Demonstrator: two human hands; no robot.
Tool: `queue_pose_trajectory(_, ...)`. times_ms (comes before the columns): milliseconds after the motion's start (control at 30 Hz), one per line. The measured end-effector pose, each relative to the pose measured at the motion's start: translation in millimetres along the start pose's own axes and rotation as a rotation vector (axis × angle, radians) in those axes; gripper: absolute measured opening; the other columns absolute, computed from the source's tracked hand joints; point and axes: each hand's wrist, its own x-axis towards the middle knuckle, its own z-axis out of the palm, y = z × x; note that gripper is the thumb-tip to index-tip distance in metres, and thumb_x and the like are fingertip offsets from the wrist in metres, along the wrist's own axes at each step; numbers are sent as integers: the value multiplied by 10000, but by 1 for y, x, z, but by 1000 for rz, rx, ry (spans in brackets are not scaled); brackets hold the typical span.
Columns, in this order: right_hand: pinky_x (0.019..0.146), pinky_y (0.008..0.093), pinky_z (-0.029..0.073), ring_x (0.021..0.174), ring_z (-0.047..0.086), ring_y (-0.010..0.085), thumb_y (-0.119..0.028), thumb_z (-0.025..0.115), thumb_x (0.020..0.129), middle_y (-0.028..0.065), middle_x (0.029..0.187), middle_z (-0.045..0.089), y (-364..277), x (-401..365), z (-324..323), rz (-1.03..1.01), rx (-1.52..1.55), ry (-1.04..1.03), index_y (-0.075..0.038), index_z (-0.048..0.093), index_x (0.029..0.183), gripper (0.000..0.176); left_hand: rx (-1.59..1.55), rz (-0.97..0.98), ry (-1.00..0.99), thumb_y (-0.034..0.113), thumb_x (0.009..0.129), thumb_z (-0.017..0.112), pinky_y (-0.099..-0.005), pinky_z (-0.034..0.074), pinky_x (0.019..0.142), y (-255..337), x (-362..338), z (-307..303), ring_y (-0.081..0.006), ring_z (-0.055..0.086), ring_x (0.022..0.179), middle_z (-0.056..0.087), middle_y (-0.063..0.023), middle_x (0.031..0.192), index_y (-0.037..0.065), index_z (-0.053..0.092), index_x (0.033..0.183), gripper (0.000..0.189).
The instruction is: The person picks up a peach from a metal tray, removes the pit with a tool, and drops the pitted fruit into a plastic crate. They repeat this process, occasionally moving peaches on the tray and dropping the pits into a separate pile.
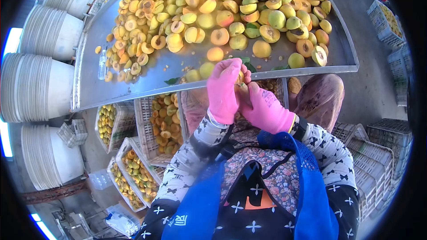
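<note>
Both my hands wear pink gloves and meet at the near edge of the metal table. My left hand (pixel 223 91) is closed round a yellow peach (pixel 240 79), mostly hidden by the fingers. From the right, my right hand (pixel 267 110) presses up against it with its fingers curled in; what it grips is hidden. Just beyond my hands, many halved and whole yellow peaches (pixel 219 37) lie heaped on the table, some showing a brown pit hollow. A peach half (pixel 215 54) lies apart from the heap, close to my left fingertips.
The metal table (pixel 147 90) has a raised rim. Below it stand crates of peach halves (pixel 165 124), with more crates of fruit (pixel 138 173) at lower left. A plastic bottle (pixel 102 64) stands at the table's left. Stacked white tubs (pixel 49 33) line the left; stacked crates (pixel 367 164) stand right.
</note>
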Motion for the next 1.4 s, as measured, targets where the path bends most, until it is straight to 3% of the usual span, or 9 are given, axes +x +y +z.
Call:
queue_pose_trajectory(67, 629, 511, 504, 747, 641, 435, -176, 673, 841, 225, 794, 640, 5, 7, -9, -17, -75, -15, 1, 499, 1065, 334, 40, -7, -4, 179, 993, 557, -306, 501, 739, 5, 3, 5, -188, 575, 773, 598, -102, 908, -27, 553, 1118, 241)
queue_pose_trajectory(167, 628, 496, 504, 734, 639, 406, -188, 644, 856, 191, 796, 635, 20, 21, -33, -170, -323, -15, -41, 504, 1043, 276, 603, 222, -224, 301, 1031, 477, -295, 512, 782, 20, 4, -5, -195, 612, 814, 633, -94, 968, -10, 550, 1222, 372)
queue_pose_trajectory(267, 605, 478, 505, 705, 641, 376, -201, 640, 865, 164, 795, 633, 23, 31, -57, -300, -464, 79, -60, 518, 1017, 240, 436, -338, -152, 359, 1031, 435, -343, 510, 892, 41, 2, -8, -235, 634, 990, 638, -110, 1125, 24, 515, 1338, 462)
queue_pose_trajectory(367, 598, 465, 499, 699, 638, 371, -184, 671, 856, 153, 793, 626, 12, 28, -59, -255, -281, 205, -63, 527, 1019, 249, -158, -114, -215, 311, 974, 513, -455, 462, 1008, 27, 5, -21, -305, 568, 1180, 590, -136, 1276, 40, 498, 1376, 485)
queue_pose_trajectory(467, 625, 463, 498, 741, 639, 384, -149, 692, 837, 161, 816, 626, -10, 9, -47, -147, -96, 171, -58, 529, 1024, 264, -159, 46, -351, 273, 932, 562, -518, 406, 1067, 24, 8, -28, -352, 497, 1253, 521, -171, 1355, 43, 497, 1378, 506)
queue_pose_trajectory(667, 637, 478, 505, 752, 638, 396, -161, 650, 863, 172, 846, 626, -10, 8, -35, -159, -178, 83, -62, 532, 1002, 208, -316, -151, -148, 168, 955, 548, -448, 448, 1038, 26, 0, -10, -352, 551, 1163, 586, -174, 1215, 27, 550, 1261, 337)
queue_pose_trajectory(1033, 679, 450, 508, 800, 655, 362, -211, 680, 852, 163, 907, 642, -8, 15, -38, -131, -464, -65, -28, 545, 1070, 316, -126, -57, -73, 68, 916, 592, -406, 509, 932, 21, -6, 3, -283, 597, 1042, 624, -135, 1105, 19, 575, 1158, 247)
queue_pose_trajectory(1233, 639, 500, 503, 746, 649, 420, -195, 705, 837, 216, 795, 643, -22, 12, -28, 7, -28, -130, 6, 521, 1010, 322, -21, 64, -23, 39, 905, 597, -371, 536, 872, 21, -8, 9, -250, 632, 961, 648, -118, 1053, 8, 588, 1168, 265)
queue_pose_trajectory(1400, 605, 498, 491, 722, 638, 434, -193, 693, 847, 225, 763, 639, -12, 10, -15, -107, 100, -43, 7, 527, 1023, 315, -53, -18, -33, 65, 915, 609, -376, 542, 871, 22, -1, 7, -249, 647, 951, 655, -137, 1048, 0, 579, 1187, 282)
